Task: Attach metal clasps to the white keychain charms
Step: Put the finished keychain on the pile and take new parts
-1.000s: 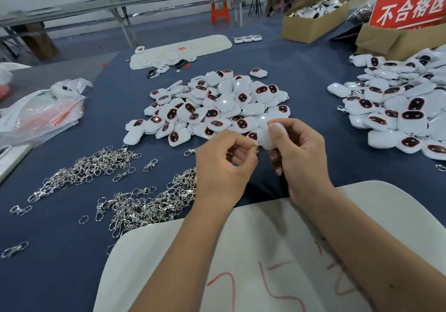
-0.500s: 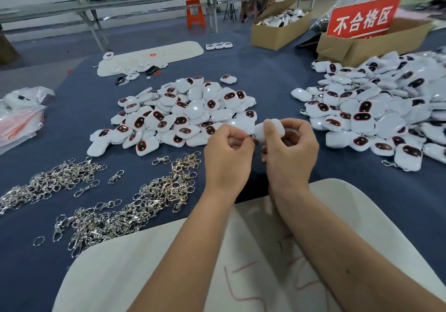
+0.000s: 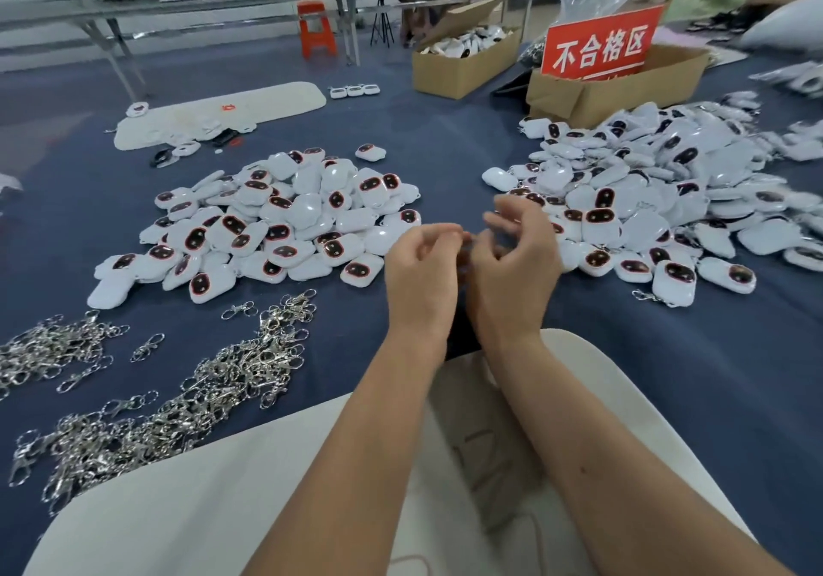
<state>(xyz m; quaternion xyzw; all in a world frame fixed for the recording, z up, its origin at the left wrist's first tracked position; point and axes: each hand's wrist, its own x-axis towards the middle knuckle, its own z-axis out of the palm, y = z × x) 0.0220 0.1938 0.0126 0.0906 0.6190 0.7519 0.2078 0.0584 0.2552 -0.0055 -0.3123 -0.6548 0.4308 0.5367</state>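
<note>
White charms with dark red-rimmed faces are sitting in two heaps on the blue surface: one pile of charms ahead-left, a bigger finished pile to the right. Loose metal clasps are lying in tangles near-left. Both hands are hovering close together between the heaps. The left hand is curling its fingers loosely; its grip is blurry, can't tell if it's pinching anything. The right hand is spreading its grip wide, holding nothing.

Both forearms bare, no sleeves; left hand, right hand ungloved.
</note>
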